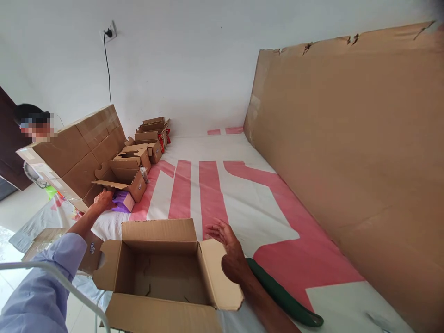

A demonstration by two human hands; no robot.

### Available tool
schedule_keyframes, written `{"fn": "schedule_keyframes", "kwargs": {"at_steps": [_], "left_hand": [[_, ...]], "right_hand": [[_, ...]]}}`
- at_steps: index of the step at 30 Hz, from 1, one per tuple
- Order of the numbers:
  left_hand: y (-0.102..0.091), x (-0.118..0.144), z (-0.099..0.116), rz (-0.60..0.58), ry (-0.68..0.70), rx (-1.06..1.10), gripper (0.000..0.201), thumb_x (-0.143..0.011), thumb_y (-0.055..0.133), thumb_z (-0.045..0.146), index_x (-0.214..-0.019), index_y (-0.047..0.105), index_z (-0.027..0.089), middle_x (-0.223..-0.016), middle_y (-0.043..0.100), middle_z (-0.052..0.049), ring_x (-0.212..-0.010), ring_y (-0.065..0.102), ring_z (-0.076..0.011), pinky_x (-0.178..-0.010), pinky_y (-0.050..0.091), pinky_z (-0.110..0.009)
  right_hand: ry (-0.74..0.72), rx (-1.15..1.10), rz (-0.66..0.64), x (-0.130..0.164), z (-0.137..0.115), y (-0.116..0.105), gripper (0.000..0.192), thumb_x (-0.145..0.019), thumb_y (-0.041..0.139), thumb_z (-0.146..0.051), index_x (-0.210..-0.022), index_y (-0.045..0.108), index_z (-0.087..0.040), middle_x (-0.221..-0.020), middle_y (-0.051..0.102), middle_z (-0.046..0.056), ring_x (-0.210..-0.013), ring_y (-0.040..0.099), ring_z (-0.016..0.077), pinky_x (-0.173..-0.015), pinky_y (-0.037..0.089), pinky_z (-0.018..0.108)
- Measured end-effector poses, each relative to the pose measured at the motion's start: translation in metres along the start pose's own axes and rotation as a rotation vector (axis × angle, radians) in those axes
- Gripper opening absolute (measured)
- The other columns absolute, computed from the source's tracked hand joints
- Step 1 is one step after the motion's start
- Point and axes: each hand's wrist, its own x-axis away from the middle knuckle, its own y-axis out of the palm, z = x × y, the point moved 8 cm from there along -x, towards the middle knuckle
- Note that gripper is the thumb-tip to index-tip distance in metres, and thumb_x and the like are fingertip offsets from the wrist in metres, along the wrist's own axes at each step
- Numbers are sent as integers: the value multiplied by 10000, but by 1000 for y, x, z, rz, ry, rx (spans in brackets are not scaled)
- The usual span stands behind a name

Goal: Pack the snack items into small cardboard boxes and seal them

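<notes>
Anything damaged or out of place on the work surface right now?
Yes: the big cardboard sheet leaning at the right has a torn, ragged top edge. A dark green object lies loose beside the right hand, next to the open box.

Red-white sheet (243, 194) under cardboard boxes (163, 273)

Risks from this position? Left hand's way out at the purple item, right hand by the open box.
1. The left hand reaches far to the purple item under a small box's flap; pulling may snag it.
2. The open box sits at the near edge, right hand barely steadying its flap; it may tip.
3. The leaning cardboard sheet could slide down.
</notes>
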Motion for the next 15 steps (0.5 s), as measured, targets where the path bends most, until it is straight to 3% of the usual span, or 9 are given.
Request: {"fn": "schedule_keyframes", "kwargs": {"at_steps": [3,10,15], "left_hand": [[-6,8,2,1,8,-12,633,-842,789,303,-1447,648,179,-1392,660,-258,-1290,689,-441,-1004,582,-486],[-18,31,8,-24,93,-19,508,-843,773,321,-1341,708,243,-1357,691,-165,-1286,689,-396,-1025,571,-463],[-26,45,13,-37,114,-6,575,-813,802,347,-1372,703,259,-1410,694,-160,-1330,663,-416,-1050,555,-483]], "right_hand": [[-8,19,17,-1,1,0,544,-698,772,-446,-1196,629,-279,-1071,790,92,-992,785,311,-895,668,502],[-32,45,26,1,1,2,538,-705,760,-424,-1205,631,-274,-1054,787,88,-962,779,296,-852,667,484],[-36,46,20,-1,2,3,538,-708,753,-426,-1210,631,-276,-1048,781,87,-952,771,290,-852,663,477]]}}
